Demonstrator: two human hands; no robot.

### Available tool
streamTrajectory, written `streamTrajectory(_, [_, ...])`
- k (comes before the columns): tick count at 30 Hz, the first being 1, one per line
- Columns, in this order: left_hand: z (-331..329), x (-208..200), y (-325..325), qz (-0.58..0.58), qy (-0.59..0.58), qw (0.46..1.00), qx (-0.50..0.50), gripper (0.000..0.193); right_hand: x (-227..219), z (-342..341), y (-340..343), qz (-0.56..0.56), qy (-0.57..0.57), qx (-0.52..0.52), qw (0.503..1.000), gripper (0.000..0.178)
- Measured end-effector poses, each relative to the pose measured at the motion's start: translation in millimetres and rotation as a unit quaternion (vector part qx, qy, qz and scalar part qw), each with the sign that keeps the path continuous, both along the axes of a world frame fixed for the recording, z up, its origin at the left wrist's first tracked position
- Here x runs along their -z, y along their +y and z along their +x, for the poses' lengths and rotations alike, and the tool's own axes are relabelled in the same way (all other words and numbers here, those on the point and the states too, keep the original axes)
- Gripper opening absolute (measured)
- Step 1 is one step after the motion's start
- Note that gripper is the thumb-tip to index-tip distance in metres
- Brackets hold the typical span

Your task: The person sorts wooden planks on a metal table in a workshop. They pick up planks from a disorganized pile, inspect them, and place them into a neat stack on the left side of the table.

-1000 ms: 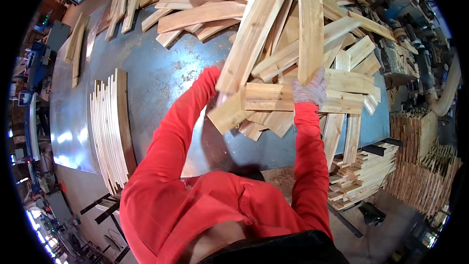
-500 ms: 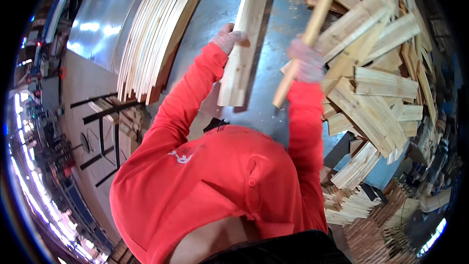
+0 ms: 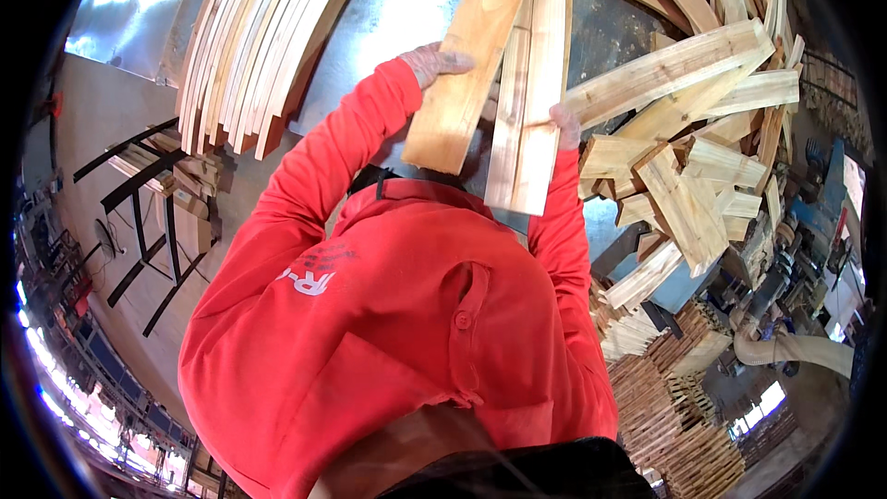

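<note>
My left hand (image 3: 434,64), in a thin pale glove, is closed on the left edge of an orange-tinted wooden board (image 3: 473,55), with the thumb on its upper face. To the right, my gloved right hand (image 3: 566,127) grips the right edge of a paler wooden plank (image 3: 547,74); its fingers are partly hidden. A narrow strip of wood (image 3: 511,102) lies along the left side of that plank; I cannot tell whether it is a separate piece. The two boards spread apart toward me and overlap at their far ends, above the metal table (image 3: 416,0).
On the left of the table stands a row of boards set on edge (image 3: 268,37). A loose heap of planks (image 3: 684,157) covers the right side. Black metal frame legs (image 3: 139,212) stand at the lower left, and stacked wood strips (image 3: 665,416) at the lower right.
The right hand's narrow stick is no longer seen in it; that hand now grips the paler plank. My left hand now holds the orange-tinted board. The view has shifted.
</note>
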State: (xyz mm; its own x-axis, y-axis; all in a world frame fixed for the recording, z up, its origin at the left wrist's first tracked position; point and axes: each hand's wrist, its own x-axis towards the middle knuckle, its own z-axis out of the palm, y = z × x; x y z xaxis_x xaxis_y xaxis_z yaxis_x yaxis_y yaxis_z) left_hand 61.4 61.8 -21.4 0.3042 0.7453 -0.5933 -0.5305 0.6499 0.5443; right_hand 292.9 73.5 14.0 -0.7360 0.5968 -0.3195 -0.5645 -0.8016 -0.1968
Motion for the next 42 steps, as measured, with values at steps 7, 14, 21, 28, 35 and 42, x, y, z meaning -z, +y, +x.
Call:
streamTrajectory(7, [16.4, 11.9, -15.9, 0.062, 0.370, 0.923, 0.085, 0.067, 106.7, -48.6, 11.8, 0.262, -0.553, -0.035, 0.790, 0.063])
streamTrajectory(14, [-1.1, 84.9, -20.6, -0.008, 0.459, 0.887, 0.044, 0.091, 47.9, -39.5, 5.8, 0.263, -0.650, -0.238, 0.672, 0.061])
streamTrajectory(21, [38.2, 30.6, -22.6, 0.028, 0.342, 0.938, -0.044, 0.053, 23.9, 2.7, 59.2, 0.236, -0.926, 0.028, 0.292, 0.097])
streamTrajectory(28, [51.6, 0.3, -20.0, -0.027, 0.439, 0.898, -0.027, 0.050, 36.0, 47.7, 116.1, 0.025, -0.951, -0.015, 0.309, 0.099])
streamTrajectory(35, [17.5, -29.8, -22.3, -0.012, 0.526, 0.845, 0.091, 0.079, 53.5, -47.3, -51.2, 0.339, -0.711, 0.011, 0.617, 0.067])
streamTrajectory(42, [26.4, -8.3, -31.6, -0.045, 0.709, 0.673, 0.206, 0.105, -18.7, 22.0, 56.1, 0.410, -0.894, 0.098, 0.153, 0.079])
